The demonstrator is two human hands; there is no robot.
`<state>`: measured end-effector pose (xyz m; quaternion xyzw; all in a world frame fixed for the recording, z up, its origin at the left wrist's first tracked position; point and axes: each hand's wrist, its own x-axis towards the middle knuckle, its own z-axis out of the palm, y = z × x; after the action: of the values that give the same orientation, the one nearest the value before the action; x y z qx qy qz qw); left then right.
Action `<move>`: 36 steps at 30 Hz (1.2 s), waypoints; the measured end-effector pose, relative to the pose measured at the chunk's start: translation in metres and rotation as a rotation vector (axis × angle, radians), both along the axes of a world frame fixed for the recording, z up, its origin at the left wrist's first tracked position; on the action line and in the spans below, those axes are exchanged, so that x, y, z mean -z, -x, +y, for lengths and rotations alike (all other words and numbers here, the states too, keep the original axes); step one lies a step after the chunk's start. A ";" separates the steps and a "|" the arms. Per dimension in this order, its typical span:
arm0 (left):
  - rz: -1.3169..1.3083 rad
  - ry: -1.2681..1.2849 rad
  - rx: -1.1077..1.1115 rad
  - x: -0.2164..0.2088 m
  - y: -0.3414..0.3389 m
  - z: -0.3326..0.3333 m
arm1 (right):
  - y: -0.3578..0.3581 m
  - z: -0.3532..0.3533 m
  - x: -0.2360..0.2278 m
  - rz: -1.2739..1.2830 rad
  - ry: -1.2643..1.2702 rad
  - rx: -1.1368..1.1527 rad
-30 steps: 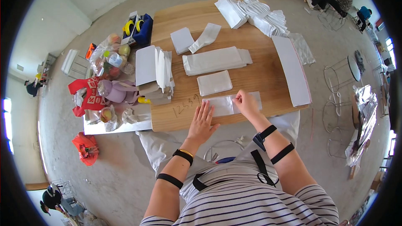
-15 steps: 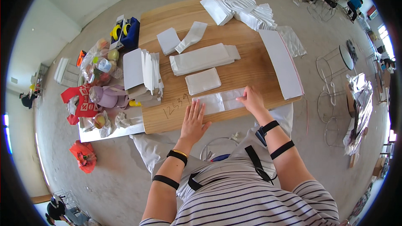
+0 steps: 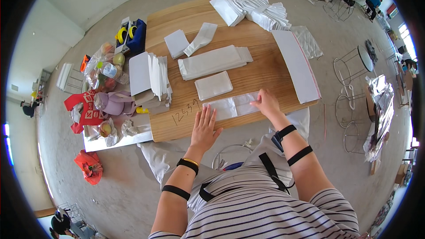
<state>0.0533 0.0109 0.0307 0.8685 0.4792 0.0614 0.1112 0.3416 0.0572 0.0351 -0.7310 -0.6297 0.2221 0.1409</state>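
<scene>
A long, flat, white translucent strip lies along the near edge of the wooden table, with a crease across its middle. My left hand rests flat with its fingers stretched over the strip's left end. At the right end my right hand is closed on the strip, its fingers curled and its thumb pointing left. The fingertips of the right hand are hidden. Just beyond the strip are a small folded white packet and a longer stack of white strips.
A stack of white cards stands at the table's left, near a blue tape holder. A long white board lies along the right edge. White bundles sit at the far right. Fruit bags crowd a side surface.
The view has shifted very slightly. Both hands and the strip stay in nearly the same place.
</scene>
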 end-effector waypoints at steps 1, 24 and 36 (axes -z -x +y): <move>-0.002 0.002 -0.001 0.000 0.000 0.000 | 0.000 0.000 -0.001 -0.010 -0.005 0.002; 0.003 -0.002 -0.019 0.001 -0.001 0.000 | 0.076 0.011 0.003 0.066 -0.109 -0.039; 0.006 0.011 -0.020 0.002 0.000 0.000 | 0.100 -0.017 -0.018 0.076 -0.152 -0.317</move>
<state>0.0534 0.0106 0.0286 0.8632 0.4885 0.0572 0.1140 0.2418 0.0403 0.0527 -0.6008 -0.7462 0.2210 0.1826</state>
